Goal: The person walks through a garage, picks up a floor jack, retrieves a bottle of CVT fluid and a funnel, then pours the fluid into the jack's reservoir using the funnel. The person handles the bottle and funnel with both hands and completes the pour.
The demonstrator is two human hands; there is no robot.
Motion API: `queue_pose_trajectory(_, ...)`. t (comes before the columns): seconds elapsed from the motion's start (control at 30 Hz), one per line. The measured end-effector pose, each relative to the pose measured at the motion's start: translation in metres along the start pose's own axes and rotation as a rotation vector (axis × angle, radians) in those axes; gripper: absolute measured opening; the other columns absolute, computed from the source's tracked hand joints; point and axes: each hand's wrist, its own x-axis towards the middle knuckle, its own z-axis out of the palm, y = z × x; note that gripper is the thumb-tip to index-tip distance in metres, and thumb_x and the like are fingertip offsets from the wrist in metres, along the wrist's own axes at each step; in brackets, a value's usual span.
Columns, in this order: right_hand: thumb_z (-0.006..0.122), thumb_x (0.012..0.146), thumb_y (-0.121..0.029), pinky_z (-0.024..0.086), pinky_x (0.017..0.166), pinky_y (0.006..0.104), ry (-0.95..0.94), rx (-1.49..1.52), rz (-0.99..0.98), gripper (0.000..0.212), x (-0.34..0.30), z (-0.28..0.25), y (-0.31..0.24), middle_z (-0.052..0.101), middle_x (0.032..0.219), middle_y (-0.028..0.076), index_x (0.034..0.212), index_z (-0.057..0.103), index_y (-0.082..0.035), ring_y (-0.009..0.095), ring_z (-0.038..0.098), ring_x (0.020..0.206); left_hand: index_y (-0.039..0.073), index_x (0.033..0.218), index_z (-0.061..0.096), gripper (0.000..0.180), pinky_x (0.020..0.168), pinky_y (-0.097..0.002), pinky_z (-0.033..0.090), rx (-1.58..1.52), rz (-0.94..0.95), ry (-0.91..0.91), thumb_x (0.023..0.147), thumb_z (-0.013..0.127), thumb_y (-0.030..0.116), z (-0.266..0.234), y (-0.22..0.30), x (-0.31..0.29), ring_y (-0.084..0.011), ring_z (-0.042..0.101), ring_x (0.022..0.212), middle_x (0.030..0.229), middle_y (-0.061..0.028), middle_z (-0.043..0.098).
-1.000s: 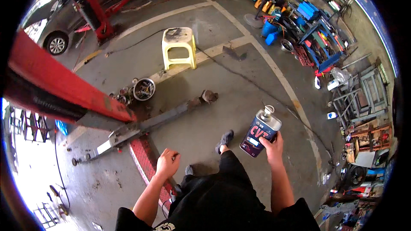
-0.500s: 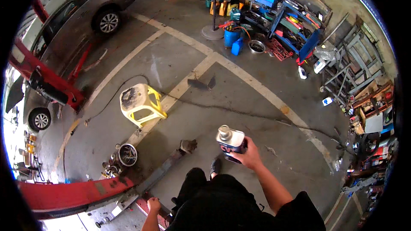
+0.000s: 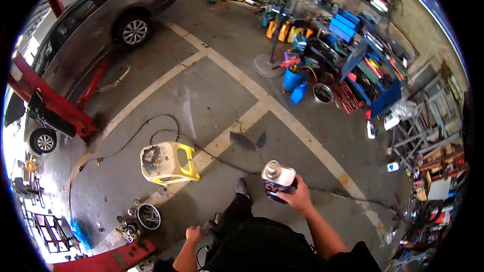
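Observation:
A rectangular metal can [image 3: 279, 175] with a pale top, a silver screw cap and dark printed sides is upright in my right hand [image 3: 299, 196]. My fingers and thumb wrap round its right side, and it is held up in front of me above the floor. My left hand [image 3: 193, 233] hangs low beside my dark trousers with its fingers curled in; whether anything is inside them is hidden. A step ahead and to the left stands a yellow and cream plastic stool [image 3: 169, 162] with a dark, worn seat.
A black cable [image 3: 222, 162] runs across the floor ahead. A bowl of small metal parts [image 3: 148, 216] sits at left by a red lift beam [image 3: 111, 259]. A grey car [image 3: 101, 20] stands far left. Blue tool trays [image 3: 344, 25], jugs and metal frames [image 3: 428, 113] line the right wall.
I have stepped forward, so the stool and the bowl are nearer and the red lift beam has slid down out of much of the view. The can stays in my right hand.

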Motion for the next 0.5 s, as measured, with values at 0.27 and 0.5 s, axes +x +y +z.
queue_pose_trajectory(0.27, 0.091, 0.067, -0.022, 0.049, 0.1, 0.0419, 0.244, -0.187, -0.093, 0.079, 0.232, -0.012, -0.056, 0.065, 0.123, 0.019, 0.131, 0.053, 0.003, 0.031, 0.064, 0.115, -0.002, 0.087, 0.071, 0.033, 0.052, -0.0361, 0.05, -0.075, 0.172, 0.124, 0.086, 0.068, 0.031, -0.052, 0.232, 0.169, -0.0187, 0.06, 0.053, 0.065, -0.0093, 0.064)
queue_pose_trajectory(0.5, 0.088, 0.068, -0.017, 0.047, 0.102, 0.0391, 0.285, -0.038, 0.04, 0.073, 0.429, 0.003, -0.035, 0.066, 0.12, 0.012, 0.13, 0.053, 0.0, 0.025, 0.062, 0.115, -0.003, 0.09, 0.072, 0.032, 0.051, -0.033, 0.049, -0.161, -0.047, 0.122, 0.088, 0.068, 0.029, -0.087, 0.407, 0.274, -0.0161, 0.06, 0.053, 0.066, -0.0084, 0.066)
